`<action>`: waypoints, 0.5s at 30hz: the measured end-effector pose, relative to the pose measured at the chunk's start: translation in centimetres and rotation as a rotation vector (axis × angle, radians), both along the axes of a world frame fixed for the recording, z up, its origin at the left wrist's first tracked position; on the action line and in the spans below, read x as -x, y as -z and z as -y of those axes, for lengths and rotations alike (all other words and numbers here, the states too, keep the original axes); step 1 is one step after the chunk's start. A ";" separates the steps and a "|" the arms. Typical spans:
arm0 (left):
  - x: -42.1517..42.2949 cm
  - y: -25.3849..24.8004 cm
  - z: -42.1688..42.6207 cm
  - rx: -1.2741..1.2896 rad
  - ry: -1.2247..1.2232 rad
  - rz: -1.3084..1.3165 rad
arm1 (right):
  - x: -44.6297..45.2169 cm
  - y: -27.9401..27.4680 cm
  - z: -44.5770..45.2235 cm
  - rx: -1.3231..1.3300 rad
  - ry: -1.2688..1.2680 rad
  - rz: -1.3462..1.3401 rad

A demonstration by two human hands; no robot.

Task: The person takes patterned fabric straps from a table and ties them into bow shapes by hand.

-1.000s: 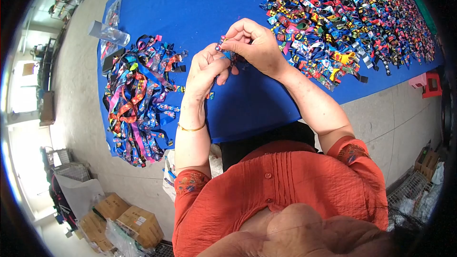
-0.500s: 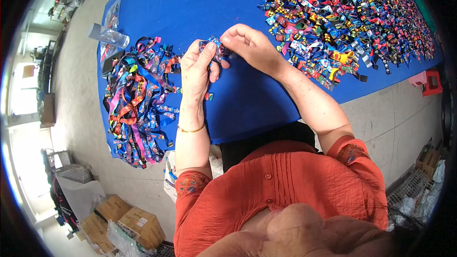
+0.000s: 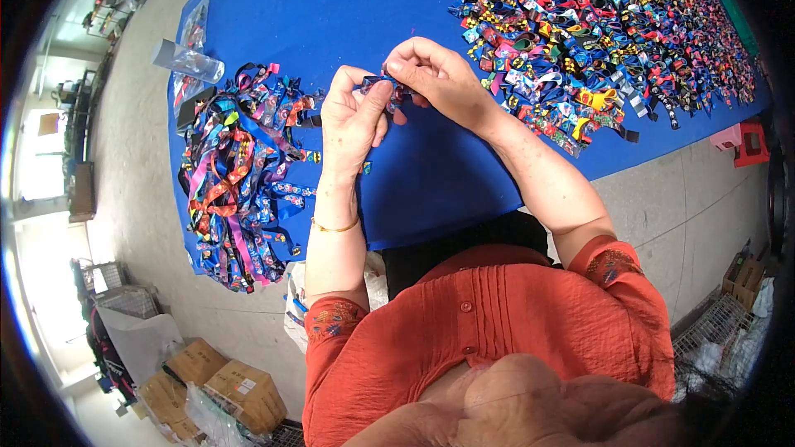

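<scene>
Ribbon (image 3: pixel 371 80) is lying between the left hand (image 3: pixel 352 120) and the right hand (image 3: pixel 450 87), above the blue tabletop (image 3: pixel 331 8). The left hand is pinching it between thumb and curled fingers. The right hand is pressing thumb and forefinger together on the ribbon's right side, partly hiding it. A tangled pile (image 3: pixel 236 174) is lying left of the left hand; looped straps (image 3: pixel 596 41) are covering the far right.

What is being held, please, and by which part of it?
A small patterned strap, pinched in the left hand, with the right hand close by; which part is gripped cannot be told.
</scene>
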State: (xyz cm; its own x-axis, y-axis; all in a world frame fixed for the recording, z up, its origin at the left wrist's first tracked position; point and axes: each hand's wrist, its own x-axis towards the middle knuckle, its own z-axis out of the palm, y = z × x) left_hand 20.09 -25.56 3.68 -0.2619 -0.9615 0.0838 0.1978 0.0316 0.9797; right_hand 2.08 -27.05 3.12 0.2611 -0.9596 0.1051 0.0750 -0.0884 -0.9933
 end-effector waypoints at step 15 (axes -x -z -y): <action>0.0 0.8 0.2 0.007 0.013 -0.027 | 0.3 -0.3 0.1 -0.030 0.038 0.108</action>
State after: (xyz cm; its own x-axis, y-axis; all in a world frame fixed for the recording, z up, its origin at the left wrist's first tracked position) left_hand 20.12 -25.76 2.93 -0.2720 -0.9573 0.0977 0.2245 0.0355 0.9738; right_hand 1.83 -27.12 3.44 0.2129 -0.9718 0.1018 0.1785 -0.0638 -0.9819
